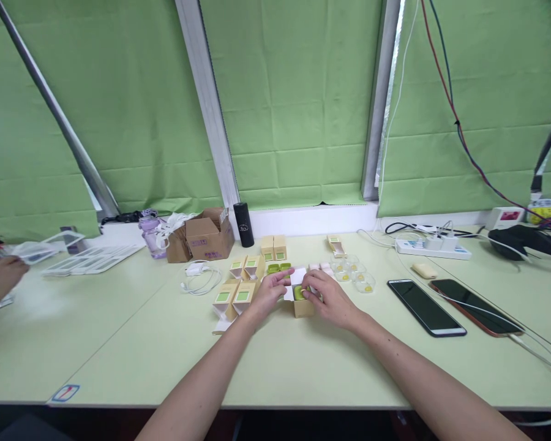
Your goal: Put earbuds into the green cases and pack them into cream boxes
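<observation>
Box point(304, 308) is tan w/ wht flaps point(298, 275), item inside point(298, 293) grn.

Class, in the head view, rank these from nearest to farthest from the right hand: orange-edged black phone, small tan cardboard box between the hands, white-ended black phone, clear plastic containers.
1. Small tan cardboard box: directly left, at the right hand.
2. Clear plastic containers: beyond, slightly right.
3. White-ended black phone: farther right.
4. Orange-edged black phone: farthest right.

Two phones point(426, 308), one power strip point(411, 247), one carton point(206, 237) show
</observation>
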Demonstrator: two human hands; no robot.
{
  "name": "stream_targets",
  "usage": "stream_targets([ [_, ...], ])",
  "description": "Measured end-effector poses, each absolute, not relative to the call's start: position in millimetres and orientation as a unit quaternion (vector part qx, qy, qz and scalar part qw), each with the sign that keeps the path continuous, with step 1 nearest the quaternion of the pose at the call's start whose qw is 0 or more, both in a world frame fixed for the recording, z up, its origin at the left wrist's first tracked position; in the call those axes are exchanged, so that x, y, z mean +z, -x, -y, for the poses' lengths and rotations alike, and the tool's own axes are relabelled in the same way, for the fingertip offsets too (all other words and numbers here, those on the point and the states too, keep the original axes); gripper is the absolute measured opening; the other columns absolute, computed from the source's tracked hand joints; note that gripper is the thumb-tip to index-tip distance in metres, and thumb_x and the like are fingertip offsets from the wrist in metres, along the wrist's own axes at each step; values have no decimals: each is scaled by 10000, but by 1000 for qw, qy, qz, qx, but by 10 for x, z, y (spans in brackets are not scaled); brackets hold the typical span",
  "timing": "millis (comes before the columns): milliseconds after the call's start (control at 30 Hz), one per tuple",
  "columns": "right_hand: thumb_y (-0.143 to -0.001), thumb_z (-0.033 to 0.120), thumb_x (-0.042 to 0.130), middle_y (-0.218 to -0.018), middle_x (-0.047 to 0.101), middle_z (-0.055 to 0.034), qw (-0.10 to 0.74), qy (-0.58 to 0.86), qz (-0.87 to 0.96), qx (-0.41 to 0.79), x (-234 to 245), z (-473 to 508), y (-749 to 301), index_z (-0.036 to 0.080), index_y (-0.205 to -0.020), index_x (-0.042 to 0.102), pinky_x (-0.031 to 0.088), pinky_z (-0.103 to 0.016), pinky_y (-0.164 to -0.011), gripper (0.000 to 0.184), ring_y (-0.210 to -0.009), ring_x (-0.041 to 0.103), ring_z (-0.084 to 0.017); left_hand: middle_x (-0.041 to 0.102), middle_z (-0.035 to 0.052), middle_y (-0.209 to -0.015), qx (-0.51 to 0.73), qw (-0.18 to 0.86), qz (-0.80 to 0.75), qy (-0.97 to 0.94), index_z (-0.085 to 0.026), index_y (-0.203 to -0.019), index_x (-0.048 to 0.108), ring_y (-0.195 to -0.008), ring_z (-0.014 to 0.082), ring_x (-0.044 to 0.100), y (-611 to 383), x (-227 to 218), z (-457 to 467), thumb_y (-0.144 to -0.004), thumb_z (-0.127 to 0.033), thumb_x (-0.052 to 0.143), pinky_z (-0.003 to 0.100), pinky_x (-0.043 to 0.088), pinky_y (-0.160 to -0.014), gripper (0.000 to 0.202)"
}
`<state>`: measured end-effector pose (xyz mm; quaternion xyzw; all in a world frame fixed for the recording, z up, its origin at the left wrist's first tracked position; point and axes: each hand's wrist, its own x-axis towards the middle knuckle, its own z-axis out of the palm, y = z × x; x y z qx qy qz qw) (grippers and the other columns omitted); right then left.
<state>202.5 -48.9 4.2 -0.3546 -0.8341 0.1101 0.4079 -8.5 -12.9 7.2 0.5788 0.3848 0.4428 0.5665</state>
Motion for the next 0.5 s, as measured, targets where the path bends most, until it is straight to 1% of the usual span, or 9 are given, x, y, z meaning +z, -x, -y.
stream_targets([
  [167,-968,174,585,-1047,606,-56,423,364,815,158,18,474,-2021,227,-938,656,474,-346,-791,94,-918,588,-205,767,60,-899,444,560,-387,-582,-114,-1331,697,-749,165,632,89,83,142,-585,-74,559,265,443,-702,760],
  [300,-949,184,609,-1015,567,-45,430,375,798,193,-8,442,-2012,221,-900,679,474,-328,-735,93,-838,564,-179,762,58,-883,442,560,-390,-582,-103,-1332,696,-730,158,624,87,97,155,-590,-72,561,264,445,-699,755],
  [500,-920,183,628,-979,539,-32,433,396,779,221,-48,390,-1993,221,-852,699,460,-312,-683,105,-795,551,-165,763,63,-889,440,558,-392,-585,-108,-1347,688,-773,176,643,89,95,158,-594,-77,565,267,445,-709,764],
])
